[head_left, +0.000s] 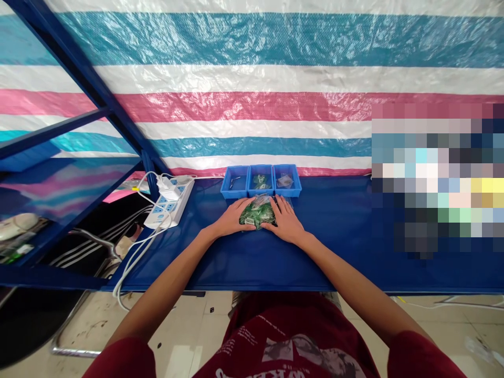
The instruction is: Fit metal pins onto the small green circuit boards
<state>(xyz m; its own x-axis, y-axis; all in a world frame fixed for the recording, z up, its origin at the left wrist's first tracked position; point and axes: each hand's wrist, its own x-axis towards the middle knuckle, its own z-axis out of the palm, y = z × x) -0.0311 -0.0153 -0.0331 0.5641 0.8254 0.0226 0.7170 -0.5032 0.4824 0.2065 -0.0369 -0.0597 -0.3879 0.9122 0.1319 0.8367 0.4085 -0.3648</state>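
Observation:
A clear plastic bag of green and silvery pieces (pixel 258 214) lies on the blue table in front of three small blue bins. My left hand (pixel 235 216) rests against the bag's left side, fingers spread. On its right side lies my right hand (pixel 286 219), fingers also apart and touching the bag. Behind them, the left bin (pixel 235 193) holds a few thin metal pieces, the middle bin (pixel 260 193) holds small green-and-silver items, and the right bin (pixel 287 193) holds small clear packets.
A white power strip (pixel 169 202) with a plugged-in adapter and cables lies left on the table (pixel 334 231). A blue metal frame (pixel 88 71) rises at the left. Striped sheeting hangs behind. The right side is pixelated.

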